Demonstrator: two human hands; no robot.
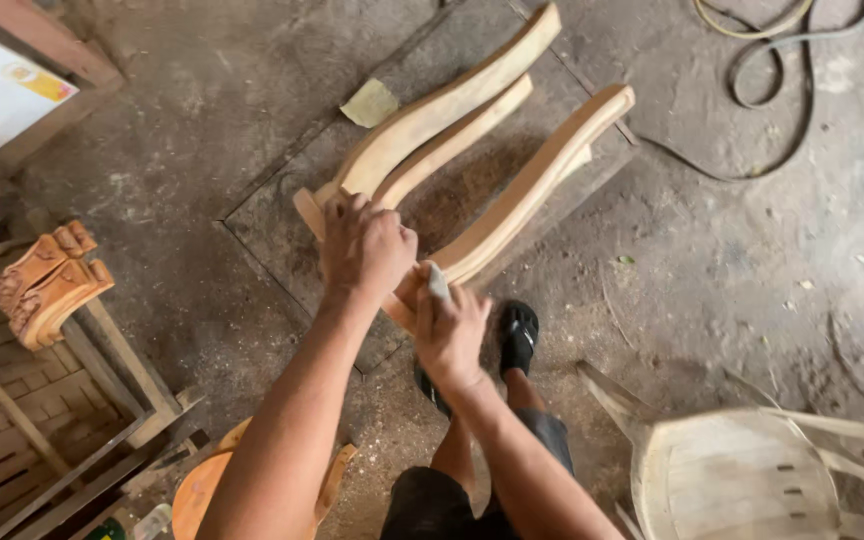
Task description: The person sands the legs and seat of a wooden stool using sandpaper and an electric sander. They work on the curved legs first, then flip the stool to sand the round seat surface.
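A frame of curved pale wooden chair legs [512, 200] lies on the dusty floor in front of me, its near end lifted toward my knees. My left hand [364, 245] grips the near end of the frame from above. My right hand [449, 330] presses a small grey piece of sandpaper [438, 283] against the wood just below the left hand. My foot in a black sandal [518, 335] stands under the frame.
A carved orange-brown wooden piece [47, 285] rests on a slatted wooden frame [22, 420] at the left. A pale plastic chair [742, 470] stands at the lower right. A hose [782, 55] coils at the top right. A yellow scrap [369, 103] lies near the legs.
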